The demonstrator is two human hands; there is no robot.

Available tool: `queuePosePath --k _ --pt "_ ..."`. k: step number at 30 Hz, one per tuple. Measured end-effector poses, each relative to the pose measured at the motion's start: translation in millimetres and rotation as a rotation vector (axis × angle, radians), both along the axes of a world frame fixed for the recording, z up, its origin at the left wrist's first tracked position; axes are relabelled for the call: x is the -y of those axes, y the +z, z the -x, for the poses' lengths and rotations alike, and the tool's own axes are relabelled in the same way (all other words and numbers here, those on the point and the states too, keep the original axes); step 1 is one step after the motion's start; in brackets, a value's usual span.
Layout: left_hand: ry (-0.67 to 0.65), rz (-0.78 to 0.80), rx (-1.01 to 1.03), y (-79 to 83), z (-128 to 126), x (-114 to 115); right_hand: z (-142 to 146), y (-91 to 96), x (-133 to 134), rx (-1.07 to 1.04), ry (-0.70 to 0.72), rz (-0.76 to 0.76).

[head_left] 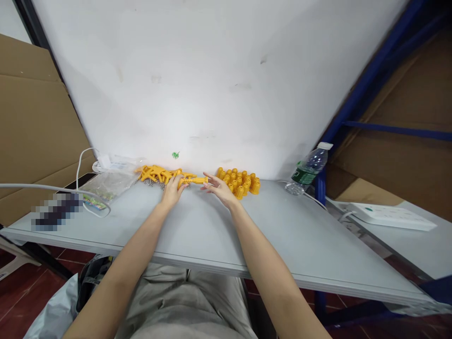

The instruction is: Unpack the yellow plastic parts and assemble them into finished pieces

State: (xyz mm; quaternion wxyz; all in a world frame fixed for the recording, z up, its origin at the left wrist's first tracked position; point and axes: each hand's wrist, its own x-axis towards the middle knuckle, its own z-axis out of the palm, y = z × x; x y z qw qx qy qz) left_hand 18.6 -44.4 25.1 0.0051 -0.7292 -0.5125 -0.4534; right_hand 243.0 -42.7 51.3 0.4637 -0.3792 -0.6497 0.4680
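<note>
My left hand point(172, 189) is closed around one end of a yellow plastic piece point(192, 180), which lies sideways just above the table and points right. My right hand point(219, 188) is at its other end, fingers stretched and apart around the tip; whether they touch it I cannot tell. Behind my left hand lies a pile of yellow plastic pieces point(155, 173) with small metal chains hanging from them. Several yellow cup-shaped pieces point(240, 181) stand in rows just right of my right hand.
A clear plastic bag point(115, 183), white cables and a blurred dark object point(58, 212) lie on the left of the grey table point(212, 235). A water bottle point(307, 170) leans at the right. Beyond it is a white power strip point(390, 216). A white wall closes the back.
</note>
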Motion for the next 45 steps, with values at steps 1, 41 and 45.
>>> queuePosePath --k 1,41,45 --pt "-0.002 -0.002 0.007 -0.2 0 0 0 -1.3 -1 -0.004 0.002 -0.009" --pt "-0.096 0.004 0.066 9.7 1 7 8 7.8 4 -0.014 -0.078 0.061" --pt "-0.105 0.008 0.077 9.7 2 6 3 9.4 5 0.01 -0.058 0.078"
